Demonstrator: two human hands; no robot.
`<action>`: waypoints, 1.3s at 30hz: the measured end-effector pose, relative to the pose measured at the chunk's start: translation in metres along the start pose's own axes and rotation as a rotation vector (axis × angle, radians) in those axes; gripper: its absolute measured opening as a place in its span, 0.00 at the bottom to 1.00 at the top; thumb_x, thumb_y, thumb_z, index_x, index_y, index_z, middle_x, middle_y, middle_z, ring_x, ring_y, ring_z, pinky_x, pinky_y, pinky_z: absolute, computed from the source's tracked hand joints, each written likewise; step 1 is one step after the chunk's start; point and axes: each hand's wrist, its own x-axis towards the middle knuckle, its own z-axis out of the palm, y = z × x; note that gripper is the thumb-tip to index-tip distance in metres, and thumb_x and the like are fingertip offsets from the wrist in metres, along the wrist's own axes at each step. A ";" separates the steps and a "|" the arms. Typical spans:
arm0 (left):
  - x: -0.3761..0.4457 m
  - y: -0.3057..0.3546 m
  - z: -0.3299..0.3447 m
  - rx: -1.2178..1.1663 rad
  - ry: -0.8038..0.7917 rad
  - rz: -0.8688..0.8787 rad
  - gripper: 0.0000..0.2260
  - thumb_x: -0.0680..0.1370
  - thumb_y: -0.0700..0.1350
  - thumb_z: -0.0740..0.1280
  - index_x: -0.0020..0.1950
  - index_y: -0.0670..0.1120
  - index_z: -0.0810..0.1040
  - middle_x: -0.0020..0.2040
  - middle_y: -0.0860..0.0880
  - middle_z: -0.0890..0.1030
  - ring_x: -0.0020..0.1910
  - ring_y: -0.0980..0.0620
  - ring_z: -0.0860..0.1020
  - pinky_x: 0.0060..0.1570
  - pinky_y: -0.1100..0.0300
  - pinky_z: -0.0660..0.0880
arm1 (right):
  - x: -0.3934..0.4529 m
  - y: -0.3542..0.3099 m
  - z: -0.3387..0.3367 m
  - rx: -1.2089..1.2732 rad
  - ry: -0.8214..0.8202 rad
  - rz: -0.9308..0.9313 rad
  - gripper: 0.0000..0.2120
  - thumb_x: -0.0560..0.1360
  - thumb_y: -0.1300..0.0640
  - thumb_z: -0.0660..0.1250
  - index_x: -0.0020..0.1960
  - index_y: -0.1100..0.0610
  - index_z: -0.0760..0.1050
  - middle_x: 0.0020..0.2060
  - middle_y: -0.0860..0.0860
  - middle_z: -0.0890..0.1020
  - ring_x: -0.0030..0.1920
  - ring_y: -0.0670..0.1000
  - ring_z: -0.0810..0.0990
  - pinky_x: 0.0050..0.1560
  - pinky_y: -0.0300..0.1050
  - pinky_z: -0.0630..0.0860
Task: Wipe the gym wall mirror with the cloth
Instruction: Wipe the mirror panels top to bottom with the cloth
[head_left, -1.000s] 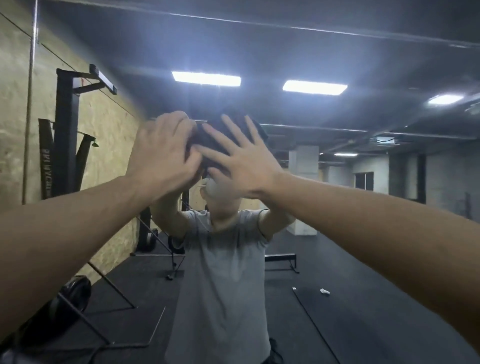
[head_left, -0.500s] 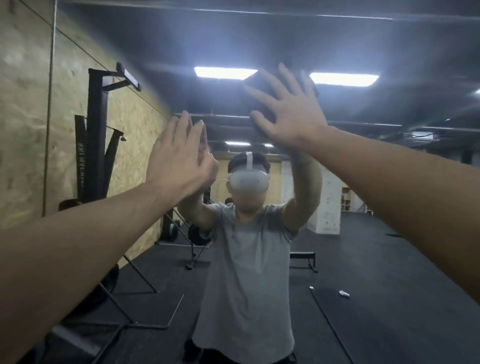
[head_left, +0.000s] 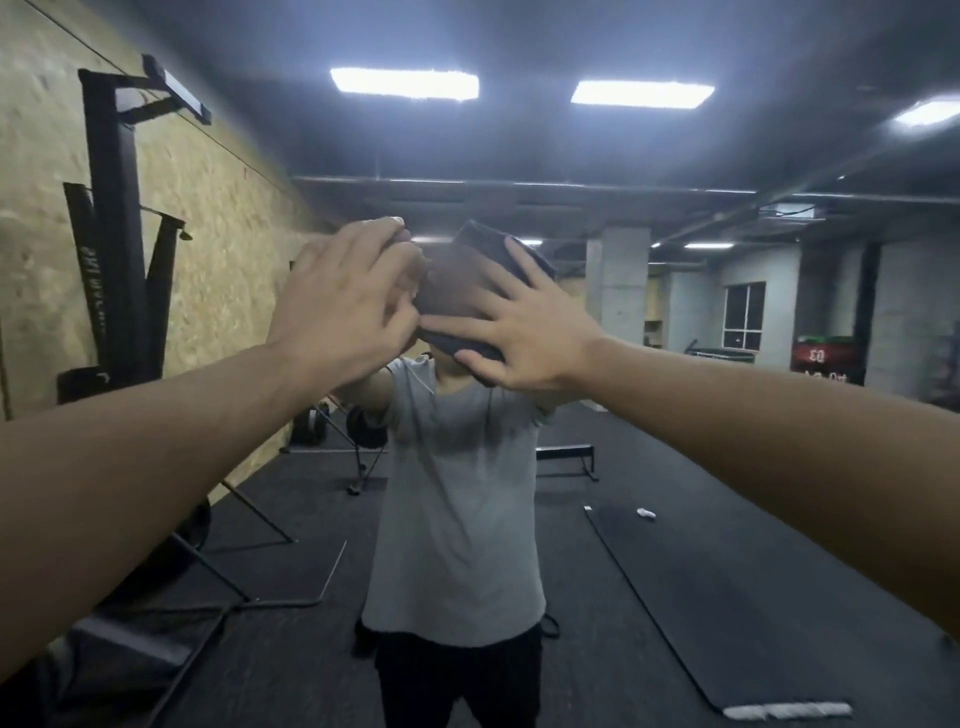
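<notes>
Where both arms meet at frame centre, right hand (head_left: 524, 332) spread flat, pressing dark cloth (head_left: 462, 280) to mirror (head_left: 675, 441), left hand (head_left: 348, 306) beside it, fingers curled at cloth's edge, grip unclear.

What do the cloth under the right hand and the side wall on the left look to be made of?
Cloth: dark, soft, matte fabric, folded, with layered edges showing; likely towel or microfibre, too blurred to say which. Side wall: looks like pressed wood-chip board, tan and flaky-grained, unpainted, with seams between panels.

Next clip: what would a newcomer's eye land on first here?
Two bare forearms reach to centre frame, where the right hand presses a folded dark cloth flat against the wall mirror, the left hand touching its edge. Below is the reflected grey T-shirt; two bright rectangular ceiling lights glare above.
</notes>
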 end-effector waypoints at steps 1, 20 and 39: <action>0.002 0.003 -0.001 0.002 -0.001 0.002 0.19 0.78 0.50 0.62 0.68 0.46 0.75 0.73 0.45 0.72 0.71 0.43 0.70 0.64 0.42 0.70 | -0.003 0.007 -0.002 -0.003 -0.009 -0.011 0.23 0.84 0.40 0.56 0.78 0.40 0.67 0.80 0.50 0.66 0.81 0.62 0.60 0.77 0.71 0.54; 0.022 0.029 -0.001 -0.008 -0.101 -0.038 0.25 0.78 0.54 0.55 0.75 0.52 0.69 0.79 0.49 0.66 0.77 0.47 0.64 0.73 0.45 0.62 | 0.008 0.107 -0.042 0.123 0.081 0.941 0.28 0.83 0.39 0.44 0.83 0.36 0.47 0.84 0.50 0.46 0.83 0.61 0.40 0.78 0.71 0.38; 0.010 0.111 0.006 -0.061 -0.145 -0.054 0.24 0.78 0.54 0.55 0.73 0.49 0.71 0.76 0.46 0.68 0.73 0.45 0.67 0.71 0.43 0.64 | -0.119 0.056 -0.001 0.037 0.072 0.578 0.25 0.84 0.40 0.54 0.81 0.40 0.61 0.82 0.52 0.59 0.82 0.62 0.53 0.80 0.69 0.46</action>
